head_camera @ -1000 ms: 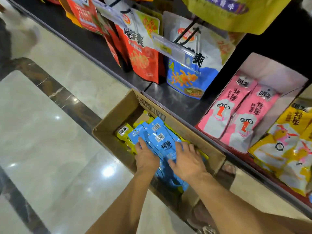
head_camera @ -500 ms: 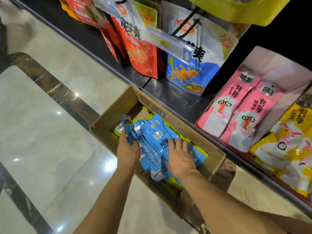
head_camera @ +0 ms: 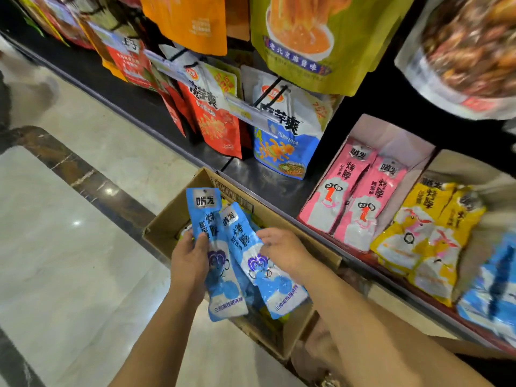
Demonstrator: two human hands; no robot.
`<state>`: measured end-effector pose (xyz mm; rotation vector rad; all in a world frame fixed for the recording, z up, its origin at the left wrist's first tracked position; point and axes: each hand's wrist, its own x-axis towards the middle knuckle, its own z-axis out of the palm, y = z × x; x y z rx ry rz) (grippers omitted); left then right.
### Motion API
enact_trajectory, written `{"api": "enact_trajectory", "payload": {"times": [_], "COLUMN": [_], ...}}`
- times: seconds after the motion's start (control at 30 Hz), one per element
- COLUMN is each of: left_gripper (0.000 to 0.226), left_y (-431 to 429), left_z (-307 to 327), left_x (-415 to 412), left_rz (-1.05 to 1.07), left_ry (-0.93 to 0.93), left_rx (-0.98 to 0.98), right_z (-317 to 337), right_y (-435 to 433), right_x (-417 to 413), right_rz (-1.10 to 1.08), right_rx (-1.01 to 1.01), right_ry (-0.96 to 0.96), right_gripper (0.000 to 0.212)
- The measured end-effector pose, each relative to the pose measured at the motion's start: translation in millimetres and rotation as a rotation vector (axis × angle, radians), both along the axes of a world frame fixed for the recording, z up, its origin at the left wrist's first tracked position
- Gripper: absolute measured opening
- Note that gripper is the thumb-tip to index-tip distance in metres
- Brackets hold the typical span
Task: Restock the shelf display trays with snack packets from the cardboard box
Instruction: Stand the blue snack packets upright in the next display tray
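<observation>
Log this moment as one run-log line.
left hand: holds blue packets | right hand: on blue packets | cardboard box: below | blue tray: unfilled

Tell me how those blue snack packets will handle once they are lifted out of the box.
The blue snack packets look glossy, so probably slippery against each other; two already fan apart between the left hand and right hand. They are long, thin film pouches, so likely light and somewhat floppy, though the one held low stands upright, suggesting some stiffness.

Glossy plastic blue packets (head_camera: 223,247), matt brown cardboard box (head_camera: 164,230), polished floor (head_camera: 69,247).
</observation>
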<state>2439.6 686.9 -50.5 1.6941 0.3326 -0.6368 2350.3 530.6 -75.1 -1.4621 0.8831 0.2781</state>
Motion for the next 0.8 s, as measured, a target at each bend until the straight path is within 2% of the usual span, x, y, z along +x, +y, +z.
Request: {"api": "enact_trajectory", "payload": {"times": [0.07,0.2,0.43,0.5,0.63,0.8], "left_gripper": [0.016,0.017,0.015,0.015,0.02,0.019], "left_y": [2.8,7.7,1.2,-7.5,-31.2,-63.4], "left_z": [13.7,47.5,114.5,135.7,175.9,214.9], "left_x": [4.4,12.0,12.2,7.2,-14.8,-49.1], "left_rz": [-0.016,-0.072,-0.145,-0.172,-0.279,-0.436], "left_ry": [-0.027,-0.085,-0.199,-0.179,-0.16,-0.233], "left_rx": [-0.008,-0.039,-0.096,-0.162,-0.306,-0.354], "right_z": [18.0,48.7,122.7,147.8,195.4,247.6], "right_y": [-4.6,-15.5,-35.4,-40.8,-51.8,-68.3], "right_x": [-1.5,-8.0,-32.5,-42.6,-72.2,-125.8], "right_rz": [-0.109,-0.301,-0.416,-0.416,-0.463,-0.542], "right_rx": [0.092,0.299,0.494,0.533,0.484,0.348], "right_ry": [-0.033,-0.137,-0.356,-0.427,-0.471,-0.615], "right_gripper": [0.033,0.038,0.039,0.036,0.028,0.031]}}
